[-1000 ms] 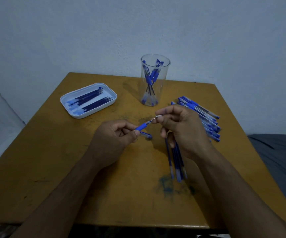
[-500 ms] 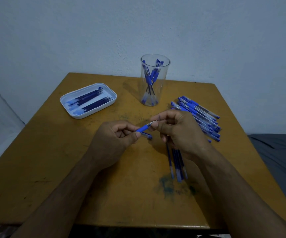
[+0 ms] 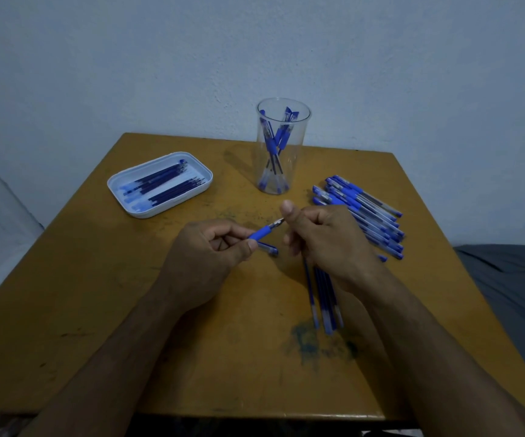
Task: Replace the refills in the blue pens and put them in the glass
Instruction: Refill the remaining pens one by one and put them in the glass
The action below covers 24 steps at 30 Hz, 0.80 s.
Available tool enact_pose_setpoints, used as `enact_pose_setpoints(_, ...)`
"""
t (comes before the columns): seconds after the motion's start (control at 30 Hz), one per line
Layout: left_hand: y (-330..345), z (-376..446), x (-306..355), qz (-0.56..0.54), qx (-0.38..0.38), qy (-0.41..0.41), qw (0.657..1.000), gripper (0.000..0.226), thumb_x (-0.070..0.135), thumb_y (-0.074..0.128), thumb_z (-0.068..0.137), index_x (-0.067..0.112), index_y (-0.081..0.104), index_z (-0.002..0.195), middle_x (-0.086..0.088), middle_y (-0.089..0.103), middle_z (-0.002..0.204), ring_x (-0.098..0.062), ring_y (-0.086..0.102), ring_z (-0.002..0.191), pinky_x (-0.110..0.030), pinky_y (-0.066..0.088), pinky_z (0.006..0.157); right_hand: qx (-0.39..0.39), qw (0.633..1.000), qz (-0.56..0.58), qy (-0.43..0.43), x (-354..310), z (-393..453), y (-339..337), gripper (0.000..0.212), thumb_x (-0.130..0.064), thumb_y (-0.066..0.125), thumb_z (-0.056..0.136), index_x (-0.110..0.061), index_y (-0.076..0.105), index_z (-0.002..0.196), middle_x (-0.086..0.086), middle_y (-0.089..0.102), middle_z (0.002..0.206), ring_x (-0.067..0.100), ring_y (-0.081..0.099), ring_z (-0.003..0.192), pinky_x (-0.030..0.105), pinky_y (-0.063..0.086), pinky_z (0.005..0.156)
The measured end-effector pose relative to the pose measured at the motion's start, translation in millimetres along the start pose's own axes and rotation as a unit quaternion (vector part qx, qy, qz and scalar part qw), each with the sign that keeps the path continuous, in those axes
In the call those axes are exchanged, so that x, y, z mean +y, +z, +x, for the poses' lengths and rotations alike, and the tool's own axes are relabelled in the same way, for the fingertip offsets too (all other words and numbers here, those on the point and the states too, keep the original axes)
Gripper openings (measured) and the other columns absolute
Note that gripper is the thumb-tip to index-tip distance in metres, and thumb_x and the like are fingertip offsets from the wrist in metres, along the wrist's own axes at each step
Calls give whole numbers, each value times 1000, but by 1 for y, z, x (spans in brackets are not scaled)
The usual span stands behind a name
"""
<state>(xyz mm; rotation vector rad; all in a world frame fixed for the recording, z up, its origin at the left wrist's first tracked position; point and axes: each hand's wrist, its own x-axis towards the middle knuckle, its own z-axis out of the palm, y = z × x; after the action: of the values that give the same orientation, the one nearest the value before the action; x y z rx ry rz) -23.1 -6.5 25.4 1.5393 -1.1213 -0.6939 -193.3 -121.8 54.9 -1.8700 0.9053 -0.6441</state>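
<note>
My left hand [image 3: 206, 257] grips a blue pen [image 3: 262, 232] by its barrel, with the blue grip section and metal tip pointing up and right. My right hand [image 3: 321, 238] pinches the pen's tip between thumb and fingers. A pen cap [image 3: 269, 248] lies on the table just below the pen. The clear glass [image 3: 281, 146] stands at the back centre with several blue pens inside. A pile of blue pens [image 3: 362, 209] lies right of my right hand. Several loose refills [image 3: 322, 298] lie under my right wrist.
A white tray [image 3: 119, 187] with several dark blue refills sits at the back left of the wooden table [image 3: 97, 294]. A blue ink stain [image 3: 305, 340] marks the table near the front. Grey fabric [image 3: 513, 279] lies off the table's right edge.
My right hand has shifted slightly left and closed in on the pen's tip, so less of the refill shows between the hands. The left hand has kept its hold.
</note>
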Motion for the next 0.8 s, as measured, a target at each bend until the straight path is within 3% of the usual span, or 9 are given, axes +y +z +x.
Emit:
enact_pose_setpoints(0.13, -1, 1, 0, 1, -1, 2, 1000, 10, 16, 75, 89, 18, 77, 98, 1, 72, 72, 0, 58, 55, -12, 43, 53, -30, 997, 63, -11, -1, -1, -2, 13, -25, 73, 92, -15, 75, 99, 17, 68, 85, 10, 52, 49, 22, 43, 47)
enact_pose_setpoints(0.2, -1, 0, 0, 6, -4, 3, 1000, 11, 17, 75, 89, 20, 77, 99, 1, 72, 73, -1, 58, 56, -13, 44, 53, -35, 997, 62, -12, -1, -1, -2, 9, -18, 72, 93, -11, 75, 97, 17, 68, 82, 9, 50, 47, 21, 41, 45)
enact_pose_setpoints(0.33, 0, 0, -1, 0, 2, 6, 1000, 11, 15, 75, 89, 19, 78, 99, 3, 71, 70, 0, 57, 55, -13, 43, 53, 0, 1000, 29, 4, 1, 0, 1, 49, -48, 62, 95, -5, 72, 75, 9, 69, 65, 14, 53, 50, 25, 44, 49)
enact_pose_setpoints(0.4, -1, 1, -1, 2, 2, 6, 1000, 10, 15, 75, 89, 19, 77, 98, 4, 70, 69, 0, 57, 55, -12, 43, 53, -2, 997, 76, 7, 0, -1, 1, 38, -44, 65, 93, -8, 73, 84, 16, 70, 74, 12, 51, 49, 24, 43, 48)
enact_pose_setpoints(0.47, -3, 1, -1, 6, -1, 7, 1000, 10, 16, 75, 89, 19, 77, 98, 2, 71, 71, 0, 57, 55, -14, 44, 53, -25, 994, 109, 7, -1, -1, 0, 16, -27, 73, 90, -12, 74, 98, 24, 66, 84, 9, 49, 49, 21, 41, 45)
enact_pose_setpoints(0.53, -3, 1, -2, 12, -3, 9, 1000, 10, 18, 75, 89, 20, 77, 98, 0, 72, 73, -2, 56, 56, -15, 44, 53, -36, 994, 104, 7, -1, -1, 0, 10, -19, 74, 90, -10, 75, 96, 23, 64, 82, 7, 47, 47, 19, 39, 44)
enact_pose_setpoints(0.67, -2, 2, -4, 13, -2, 12, 1000, 10, 20, 76, 88, 24, 77, 97, -1, 72, 74, -9, 59, 60, -18, 45, 53, -9, 998, 63, 23, 1, 0, 3, 48, -49, 63, 94, -6, 72, 75, 9, 69, 69, 10, 48, 48, 23, 40, 48)
enact_pose_setpoints(0.73, -3, 2, -4, 8, -3, 13, 1000, 10, 19, 76, 88, 25, 77, 97, -1, 72, 75, -10, 58, 60, -17, 45, 53, -7, 996, 82, 18, 0, 0, 2, 42, -48, 65, 92, -8, 74, 84, 12, 70, 74, 10, 48, 49, 24, 41, 48)
enact_pose_setpoints(0.8, -3, 2, -5, 9, -7, 16, 1000, 10, 19, 76, 88, 26, 77, 96, -2, 72, 75, -9, 58, 59, -17, 45, 53, -30, 994, 105, 9, 0, 0, 0, 20, -32, 72, 91, -14, 75, 99, 18, 67, 83, 10, 47, 51, 22, 41, 47)
